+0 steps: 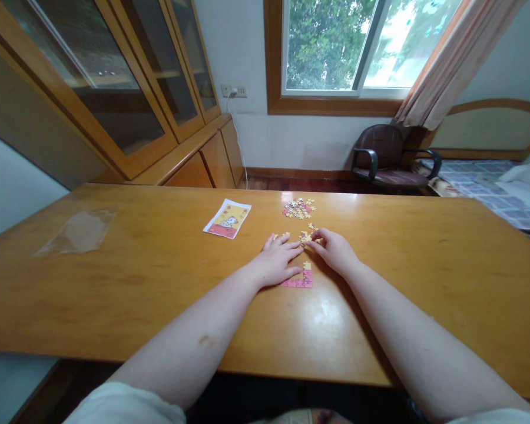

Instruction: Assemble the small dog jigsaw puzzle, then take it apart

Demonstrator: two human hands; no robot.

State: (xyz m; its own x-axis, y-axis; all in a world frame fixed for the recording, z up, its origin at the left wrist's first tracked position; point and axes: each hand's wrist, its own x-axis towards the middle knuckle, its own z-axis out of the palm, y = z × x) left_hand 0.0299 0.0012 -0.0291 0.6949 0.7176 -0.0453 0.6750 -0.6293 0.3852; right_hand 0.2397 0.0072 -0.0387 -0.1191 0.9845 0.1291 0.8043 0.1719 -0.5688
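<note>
My left hand (279,262) lies flat with its fingers spread over a partly joined jigsaw puzzle. Pink and yellow joined pieces (308,277) show below and to the right of that hand, making a corner; the rest is hidden under it. My right hand (333,248) is closed in a pinch on a yellow puzzle piece (308,237), close to the left fingertips. A few yellow pieces (284,236) peek out above the left fingers. One loose piece (312,226) lies just beyond the right fingers.
A pile of loose puzzle pieces (299,208) sits near the table's far edge. Left of it lies a picture card (228,218) with a white cartoon animal. A clear plastic bag (82,231) rests on the wooden table (159,282) at left. An armchair (382,154) stands beyond.
</note>
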